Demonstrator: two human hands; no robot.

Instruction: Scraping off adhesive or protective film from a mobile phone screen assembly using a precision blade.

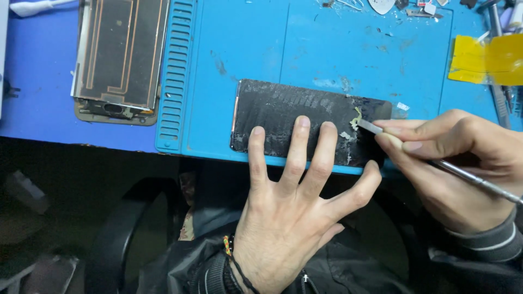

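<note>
Head view: flat black rectangular phone panel with scraped adhesive residue (305,121) lies at the near edge of the blue silicone work mat (327,49) on the blue table (38,76). Left hand (294,201) is spread flat, fingers splayed, three fingertips pressing the panel, gripping nothing. Right hand (457,163) is pinched closed on a thin metal spudger tool (436,163), tip touching the residue at the panel's right end. Second disassembled panel with copper traces (120,54) sits well apart, far left.

Disassembled phone frame (120,60), yellow sheet (487,60)
</note>
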